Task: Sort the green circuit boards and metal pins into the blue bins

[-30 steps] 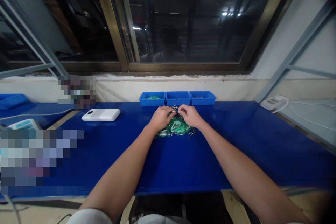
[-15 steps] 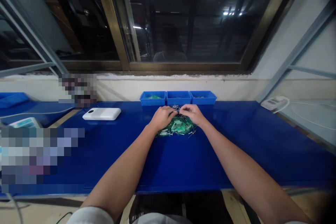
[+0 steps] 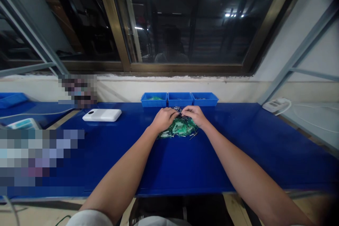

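Observation:
A heap of small green parts with metal pins (image 3: 180, 129) lies on the blue table (image 3: 172, 162), just in front of three blue bins. My left hand (image 3: 163, 118) and my right hand (image 3: 195, 115) rest on the far side of the heap, fingertips nearly meeting over it. Both hands have their fingers curled in a pinch around something tiny with thin metal legs; I cannot make out exactly what it is.
Three small blue bins (image 3: 179, 99) stand in a row against the wall. A white flat device (image 3: 102, 115) lies to the left. A white power strip (image 3: 277, 104) with a cable sits at the far right. Another blue tray (image 3: 10, 99) is far left.
Both hands stay over the heap; my right hand has slid slightly to the right, and the fingertips keep working at small parts.

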Motion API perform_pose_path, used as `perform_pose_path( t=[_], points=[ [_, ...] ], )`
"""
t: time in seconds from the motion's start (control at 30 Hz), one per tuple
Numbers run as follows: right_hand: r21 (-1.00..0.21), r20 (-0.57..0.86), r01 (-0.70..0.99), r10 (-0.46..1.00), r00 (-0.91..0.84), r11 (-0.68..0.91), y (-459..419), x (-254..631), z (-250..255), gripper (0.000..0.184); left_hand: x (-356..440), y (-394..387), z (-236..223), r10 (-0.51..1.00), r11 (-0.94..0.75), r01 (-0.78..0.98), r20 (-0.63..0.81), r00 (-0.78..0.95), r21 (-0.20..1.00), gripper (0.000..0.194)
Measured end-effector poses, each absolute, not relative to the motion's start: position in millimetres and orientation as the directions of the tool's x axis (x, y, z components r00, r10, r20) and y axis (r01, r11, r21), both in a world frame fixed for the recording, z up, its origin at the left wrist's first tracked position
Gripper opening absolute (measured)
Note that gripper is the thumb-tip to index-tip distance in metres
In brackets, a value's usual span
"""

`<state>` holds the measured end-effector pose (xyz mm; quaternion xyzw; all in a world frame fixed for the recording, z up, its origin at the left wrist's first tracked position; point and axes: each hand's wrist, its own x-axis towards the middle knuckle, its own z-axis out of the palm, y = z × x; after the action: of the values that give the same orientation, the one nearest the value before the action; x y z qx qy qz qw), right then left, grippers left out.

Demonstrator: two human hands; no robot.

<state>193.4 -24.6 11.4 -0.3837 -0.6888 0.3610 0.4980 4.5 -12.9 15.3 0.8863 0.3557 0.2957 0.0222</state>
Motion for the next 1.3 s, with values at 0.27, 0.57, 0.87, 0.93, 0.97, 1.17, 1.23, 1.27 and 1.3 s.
perform_pose_path(
  t=[0.27, 0.57, 0.87, 0.93, 0.97, 1.17, 1.23, 1.27, 1.3],
  points=[
    [-0.464, 0.644, 0.74, 0.759, -0.097, 0.488, -15.3, 227.7, 8.2, 0.013, -8.8, -1.4, 14.2, 0.731, -0.628, 0.7, 0.569, 0.378, 0.341, 0.03],
    [-0.402, 0.642, 0.895, 0.757, 0.123, 0.195, 4.7, 259.6, -6.0, 0.037, -24.1, 14.2, 1.3, 0.792, -0.527, 0.752, 0.551, 0.264, 0.397, 0.025],
    [-0.494, 0.499, 0.866, 0.841, 0.208, 0.078, 6.4, 264.0, -9.4, 0.068, -23.2, 13.9, 2.2, 0.799, -0.519, 0.759, 0.539, 0.268, 0.392, 0.025],
    [-0.505, 0.471, 0.86, 0.857, 0.208, 0.069, 7.4, 264.6, -10.3, 0.07, -23.5, 14.4, 1.6, 0.799, -0.522, 0.755, 0.538, 0.27, 0.396, 0.025],
    [-0.513, 0.457, 0.856, 0.863, 0.215, 0.058, 8.1, 264.9, -11.0, 0.071, -23.8, 14.6, 1.2, 0.799, -0.523, 0.754, 0.536, 0.272, 0.398, 0.025],
    [-0.555, 0.398, 0.832, 0.884, 0.244, 0.021, 11.8, 266.8, -16.8, 0.078, -24.7, 15.8, -0.8, 0.805, -0.524, 0.747, 0.525, 0.276, 0.41, 0.025],
    [-0.567, 0.408, 0.823, 0.88, 0.243, 0.036, 11.8, 267.4, -18.4, 0.083, -24.9, 16.0, -1.0, 0.806, -0.525, 0.746, 0.522, 0.28, 0.41, 0.025],
    [-0.573, 0.419, 0.818, 0.874, 0.245, 0.046, 11.7, 267.6, -18.9, 0.085, -24.9, 16.1, -1.0, 0.806, -0.524, 0.747, 0.521, 0.281, 0.409, 0.025],
    [-0.579, 0.433, 0.813, 0.866, 0.249, 0.056, 11.5, 267.9, -19.4, 0.087, -24.9, 16.1, -0.9, 0.806, -0.524, 0.747, 0.52, 0.281, 0.409, 0.025]
  ],
)
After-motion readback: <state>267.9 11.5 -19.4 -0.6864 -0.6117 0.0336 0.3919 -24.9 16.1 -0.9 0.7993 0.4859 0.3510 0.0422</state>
